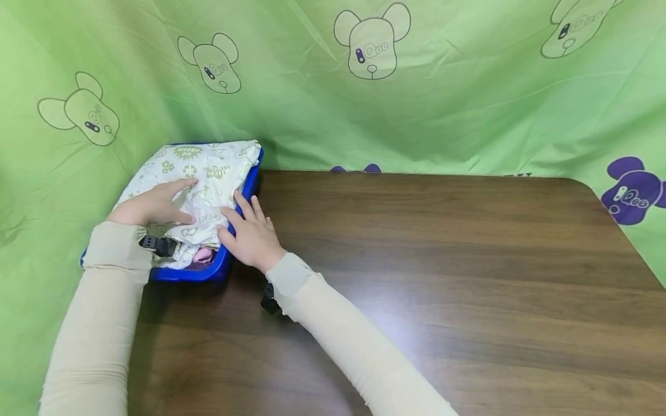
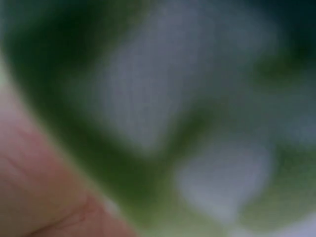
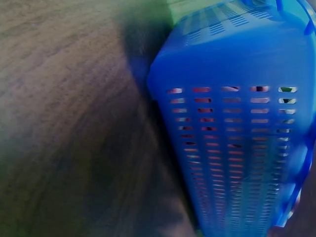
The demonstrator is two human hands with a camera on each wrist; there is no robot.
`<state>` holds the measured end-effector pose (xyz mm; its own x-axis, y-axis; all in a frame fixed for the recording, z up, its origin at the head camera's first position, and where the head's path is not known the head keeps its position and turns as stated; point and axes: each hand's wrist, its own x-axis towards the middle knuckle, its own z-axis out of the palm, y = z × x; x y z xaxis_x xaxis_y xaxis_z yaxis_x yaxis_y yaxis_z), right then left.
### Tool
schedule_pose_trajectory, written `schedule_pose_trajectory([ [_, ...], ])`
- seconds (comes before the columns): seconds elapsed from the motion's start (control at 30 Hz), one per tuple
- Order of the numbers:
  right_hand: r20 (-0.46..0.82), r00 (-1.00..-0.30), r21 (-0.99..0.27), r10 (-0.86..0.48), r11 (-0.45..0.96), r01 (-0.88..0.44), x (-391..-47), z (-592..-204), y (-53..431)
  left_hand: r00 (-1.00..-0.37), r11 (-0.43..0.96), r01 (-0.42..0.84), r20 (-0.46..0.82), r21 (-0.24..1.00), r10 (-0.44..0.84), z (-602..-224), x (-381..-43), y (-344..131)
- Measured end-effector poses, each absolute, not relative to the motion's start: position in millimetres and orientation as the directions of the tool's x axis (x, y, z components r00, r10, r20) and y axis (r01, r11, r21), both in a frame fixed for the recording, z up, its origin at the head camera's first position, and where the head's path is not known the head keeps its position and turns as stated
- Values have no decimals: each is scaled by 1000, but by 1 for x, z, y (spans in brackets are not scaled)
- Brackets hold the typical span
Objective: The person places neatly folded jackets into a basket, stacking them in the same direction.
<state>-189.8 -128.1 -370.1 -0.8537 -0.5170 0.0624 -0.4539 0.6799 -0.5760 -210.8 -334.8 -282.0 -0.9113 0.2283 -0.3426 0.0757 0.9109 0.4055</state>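
A blue plastic basket (image 1: 182, 275) with slotted walls stands at the left of the table. Over its top lies a white cloth (image 1: 208, 159) printed with green patterns, and a bit of pink fabric (image 1: 203, 255) shows at the near right corner. My left hand (image 1: 153, 203) rests on the cloth with thumb and fingers extended. At the basket's right rim is my right hand (image 1: 253, 237), fingers spread along the cloth's edge. Close-up blurred white and green cloth (image 2: 143, 89) fills the left wrist view. Coloured contents show through the slots of the basket (image 3: 222, 64) in the right wrist view.
The brown wooden table (image 1: 442, 242) extends to the right of the basket. A green curtain (image 1: 291, 110) with bear-head prints hangs behind and along the left side, close to the basket.
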Motion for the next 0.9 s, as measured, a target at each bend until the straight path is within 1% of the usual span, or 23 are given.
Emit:
schedule_pose_trajectory([
  [0.13, 66, -837, -619, -543, 636, -461, -190, -376, -123, -907, 907, 92, -340, 411, 247, -283, -211, -335],
  [0.27, 66, -823, -633, -564, 614, -471, -189, -378, -115, -915, 911, 108, -318, 398, 247, -285, -210, -335],
  [0.43, 79, -816, -620, -572, 613, -490, -189, -379, -104, -929, 917, 123, -280, 379, 240, -280, -205, -319],
  [0.53, 95, -823, -609, -559, 622, -492, -189, -381, -97, -938, 917, 125, -257, 378, 234, -275, -202, -306],
  [0.67, 115, -838, -650, -533, 598, -469, -186, -382, -90, -959, 917, 108, -204, 383, 198, -271, -194, -294],
  [0.77, 129, -850, -676, -510, 582, -451, -185, -383, -84, -971, 917, 132, -137, 377, 196, -272, -189, -287],
  [0.9, 162, -862, -687, -480, 573, -448, -184, -383, -71, -971, 909, 200, -53, 365, 235, -277, -184, -280],
])
